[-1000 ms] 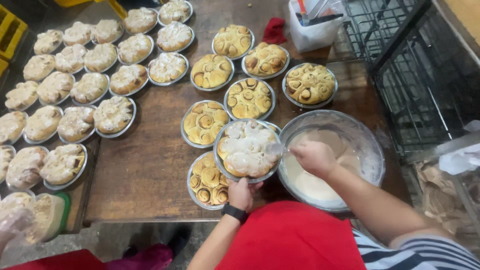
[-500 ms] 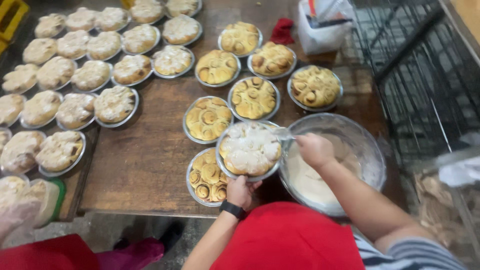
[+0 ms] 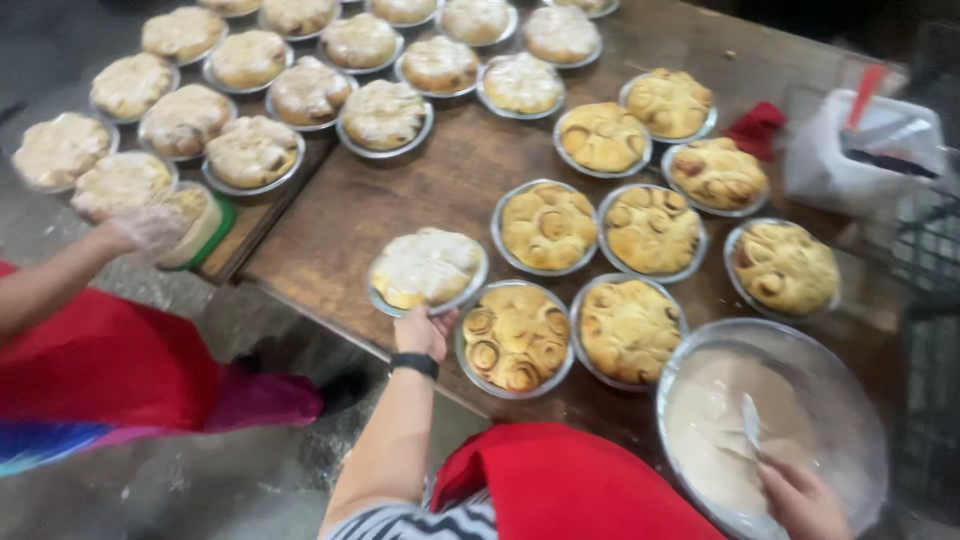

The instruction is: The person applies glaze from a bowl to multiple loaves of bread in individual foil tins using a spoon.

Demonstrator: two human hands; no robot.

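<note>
My left hand [image 3: 424,330] grips the near rim of a round foil pan of white-iced rolls [image 3: 426,268], held low over the wooden table [image 3: 380,195], left of several pans of plain golden rolls such as the nearest one [image 3: 515,337]. My right hand [image 3: 805,500] is at the bottom right, holding a utensil [image 3: 752,425] that dips into the white icing in a large metal bowl [image 3: 775,425]. A black band sits on my left wrist.
Several iced pans [image 3: 250,150] fill the table's far left. Another person in red reaches in from the left with a gloved hand [image 3: 148,226] near a green-rimmed tub [image 3: 200,225]. A red cloth [image 3: 756,128] and a white container [image 3: 860,150] lie at the back right.
The iced pan has moved left, away from the bowl, carried by my left hand. My right hand has drawn back from the pan into the icing bowl. The view has swung left.
</note>
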